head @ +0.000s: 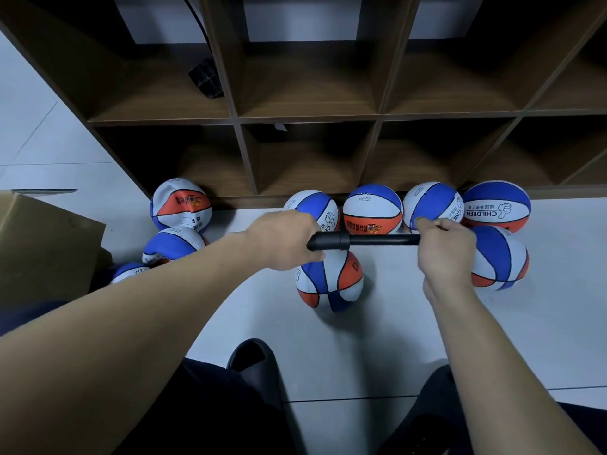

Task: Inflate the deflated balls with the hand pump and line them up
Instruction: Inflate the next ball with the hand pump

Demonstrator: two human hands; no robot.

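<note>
Hand pump (pixel 363 239), one: black, held level above the floor (pixel 410 323); left hand (pixel 284 241) fingers wrapped round its thick end, right hand (pixel 445 247) pinching its thin end. Balls, nine: four lined against the shelf (pixel 236 116), two nearer, three crumpled beside one cardboard box (pixel 42 244).

Black pump (pixel 363 240); balls (pixel 372 210) panelled blue, white, orange; dark brown shelf (pixel 236 118); pale grey floor (pixel 394 323); tan box (pixel 46 244).
</note>
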